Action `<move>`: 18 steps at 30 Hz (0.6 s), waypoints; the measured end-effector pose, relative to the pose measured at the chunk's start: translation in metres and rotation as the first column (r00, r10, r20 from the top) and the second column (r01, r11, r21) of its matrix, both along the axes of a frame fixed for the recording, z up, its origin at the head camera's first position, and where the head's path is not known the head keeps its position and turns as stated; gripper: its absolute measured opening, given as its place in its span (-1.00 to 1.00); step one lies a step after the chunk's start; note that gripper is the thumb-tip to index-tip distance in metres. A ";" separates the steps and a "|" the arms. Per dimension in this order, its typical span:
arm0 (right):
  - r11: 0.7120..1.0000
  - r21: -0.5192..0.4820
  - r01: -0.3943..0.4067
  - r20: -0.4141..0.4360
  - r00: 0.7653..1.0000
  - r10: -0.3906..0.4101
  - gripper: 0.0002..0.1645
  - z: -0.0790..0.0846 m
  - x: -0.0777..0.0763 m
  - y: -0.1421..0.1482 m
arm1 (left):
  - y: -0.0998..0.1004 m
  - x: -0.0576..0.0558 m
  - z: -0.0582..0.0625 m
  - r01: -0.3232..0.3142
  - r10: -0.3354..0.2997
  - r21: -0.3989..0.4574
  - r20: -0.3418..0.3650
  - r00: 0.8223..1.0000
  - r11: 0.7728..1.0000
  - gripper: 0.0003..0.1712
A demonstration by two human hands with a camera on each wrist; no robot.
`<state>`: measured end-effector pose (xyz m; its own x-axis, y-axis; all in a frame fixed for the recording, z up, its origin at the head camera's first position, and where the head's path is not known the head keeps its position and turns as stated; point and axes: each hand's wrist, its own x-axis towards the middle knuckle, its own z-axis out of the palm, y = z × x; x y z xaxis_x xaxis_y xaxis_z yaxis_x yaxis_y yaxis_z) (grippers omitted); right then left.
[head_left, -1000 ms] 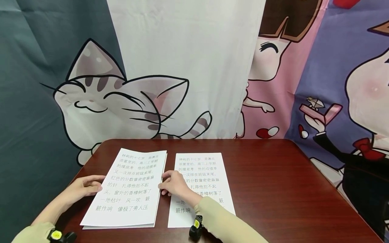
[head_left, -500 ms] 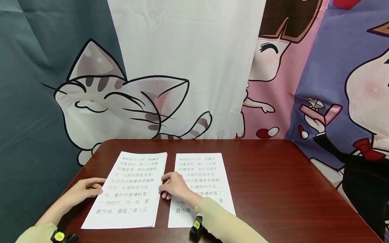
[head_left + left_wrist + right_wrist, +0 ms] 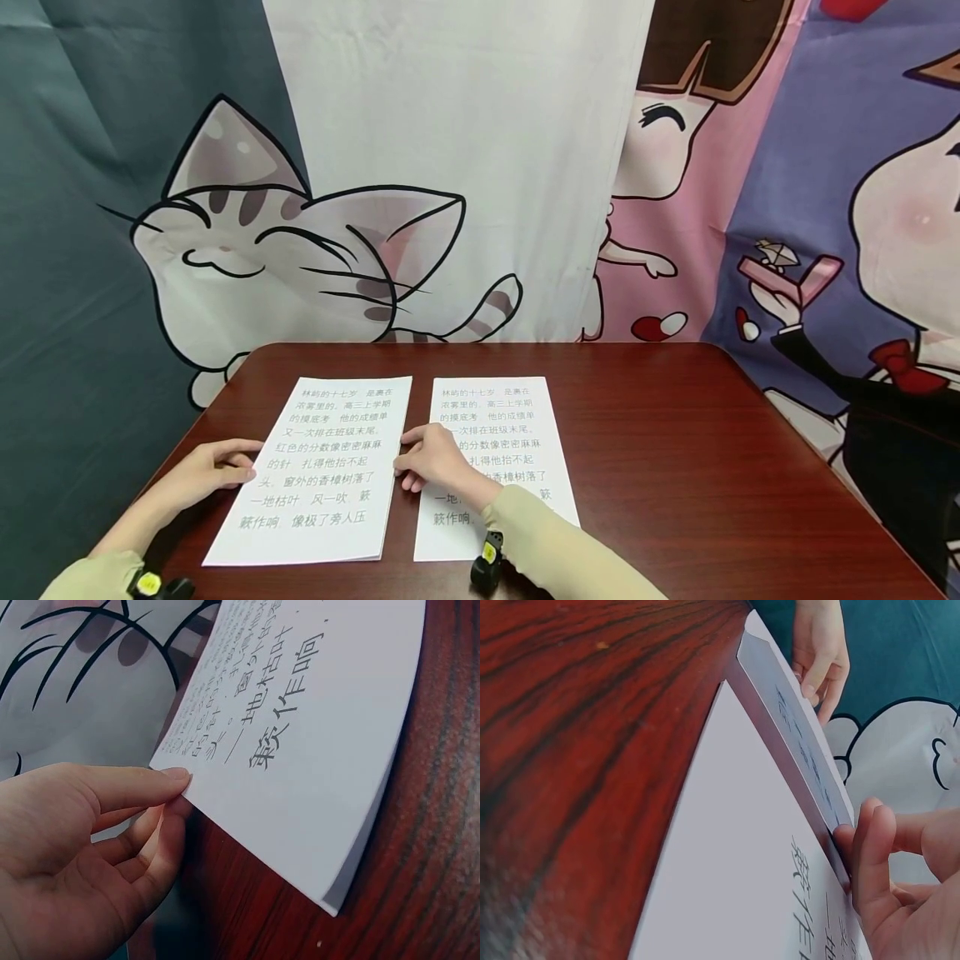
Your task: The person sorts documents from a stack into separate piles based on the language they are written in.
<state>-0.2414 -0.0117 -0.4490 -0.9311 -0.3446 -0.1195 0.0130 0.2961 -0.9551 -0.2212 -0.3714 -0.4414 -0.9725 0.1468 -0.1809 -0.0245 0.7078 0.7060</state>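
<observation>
A thin stack of printed white paper sheets (image 3: 311,471) lies to the left on the table, its edges lined up. My left hand (image 3: 202,473) pinches the left edge of the stack; in the left wrist view the thumb (image 3: 177,774) lies on top and the other fingers curl beneath. On the opposite edge, my right hand (image 3: 433,458) pinches the sheets between thumb and fingers. In the right wrist view the stack (image 3: 810,742) stands slightly raised, with print showing on an inner face. Beneath my right hand and wrist lies a second printed sheet (image 3: 513,408), partly covered.
The dark red-brown wooden table (image 3: 675,467) extends to the right of the papers. Behind it hangs a cloth backdrop (image 3: 465,108) with a cartoon cat and other figures. Black devices (image 3: 486,567) are strapped to both wrists.
The sheets in the stack have shifted into line, and the offset at their near and right edges has shrunk. The stack's far edge has come down slightly. Both hands keep their grip with small movements.
</observation>
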 end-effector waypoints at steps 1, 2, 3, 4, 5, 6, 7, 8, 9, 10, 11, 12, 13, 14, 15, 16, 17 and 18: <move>1.000 -0.001 0.001 0.001 1.000 -0.001 -0.48 0.000 0.000 0.000 | 0.000 0.000 0.001 0.007 -0.007 -0.002 -0.003 1.000 1.000 -0.32; 1.000 -0.001 0.000 0.001 1.000 0.000 -0.48 0.000 -0.001 0.000 | 0.001 0.000 0.001 0.006 -0.006 -0.003 -0.002 1.000 1.000 -0.32; 1.000 -0.002 -0.001 -0.001 1.000 0.001 -0.48 0.000 -0.001 0.000 | 0.001 0.000 0.001 0.006 -0.006 -0.006 -0.002 1.000 1.000 -0.32; 1.000 -0.002 -0.002 -0.002 1.000 0.002 -0.48 0.000 -0.001 0.001 | 0.001 0.000 0.002 0.005 -0.005 -0.008 -0.001 1.000 1.000 -0.32; 1.000 -0.004 0.000 -0.005 1.000 0.000 -0.49 0.000 -0.001 0.001 | 0.002 0.000 0.002 0.005 -0.005 -0.011 0.000 1.000 1.000 -0.32; 1.000 -0.004 0.001 -0.007 1.000 -0.001 -0.49 0.000 -0.001 0.001 | 0.002 0.000 0.003 0.004 -0.004 -0.014 0.001 1.000 1.000 -0.33; 1.000 -0.007 0.003 -0.007 1.000 -0.003 -0.50 -0.001 -0.001 0.002 | 0.002 0.000 0.003 0.003 -0.003 -0.020 0.001 1.000 1.000 -0.33; 1.000 -0.007 0.004 -0.007 1.000 -0.004 -0.50 -0.001 -0.001 0.002 | 0.003 0.000 0.004 -0.002 0.002 -0.026 0.003 1.000 1.000 -0.32; 1.000 -0.006 0.004 -0.009 1.000 -0.004 -0.51 0.000 -0.001 0.003 | 0.003 0.000 0.005 -0.007 0.007 -0.033 0.006 1.000 0.999 -0.32; 1.000 -0.003 0.005 -0.011 1.000 -0.005 -0.51 0.000 -0.001 0.004 | 0.003 0.000 0.006 -0.013 0.013 -0.038 0.010 1.000 0.999 -0.32; 1.000 -0.001 0.005 -0.011 1.000 -0.005 -0.51 0.001 -0.001 0.004 | 0.003 0.000 0.006 -0.017 0.018 -0.044 0.014 1.000 0.999 -0.31; 1.000 0.001 0.003 -0.011 1.000 -0.003 -0.51 0.001 -0.001 0.005 | 0.002 0.000 0.007 -0.021 0.022 -0.049 0.017 1.000 0.999 -0.31; 1.000 0.004 -0.002 -0.014 1.000 0.002 -0.51 0.002 -0.001 0.006 | 0.002 0.000 0.008 -0.024 0.025 -0.054 0.021 0.999 0.998 -0.30; 1.000 0.006 -0.006 -0.015 1.000 0.006 -0.50 0.003 -0.001 0.007 | 0.001 0.000 0.008 -0.026 0.028 -0.056 0.026 0.999 0.998 -0.30; 1.000 0.007 -0.009 -0.017 1.000 0.010 -0.50 0.004 0.000 0.009 | 0.001 0.000 0.008 -0.025 0.027 -0.058 0.029 0.999 0.998 -0.30; 1.000 0.009 -0.013 -0.022 1.000 0.014 -0.49 0.004 0.000 0.010 | 0.001 0.000 0.008 -0.025 0.027 -0.057 0.032 0.999 0.998 -0.30; 1.000 0.009 -0.017 -0.023 1.000 0.017 -0.48 0.005 0.000 0.011 | 0.001 0.000 0.008 -0.025 0.027 -0.057 0.035 0.999 0.998 -0.29; 1.000 0.011 -0.020 -0.027 0.999 0.020 -0.48 0.006 0.000 0.012 | 0.001 0.000 0.008 -0.026 0.028 -0.058 0.037 0.999 0.998 -0.29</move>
<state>-0.2413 0.0008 -0.4433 -0.9270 -0.3619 -0.0986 -0.0184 0.3065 -0.9517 -0.2217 -0.3706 -0.4335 -0.9681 0.1093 -0.2253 -0.0699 0.7457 0.6626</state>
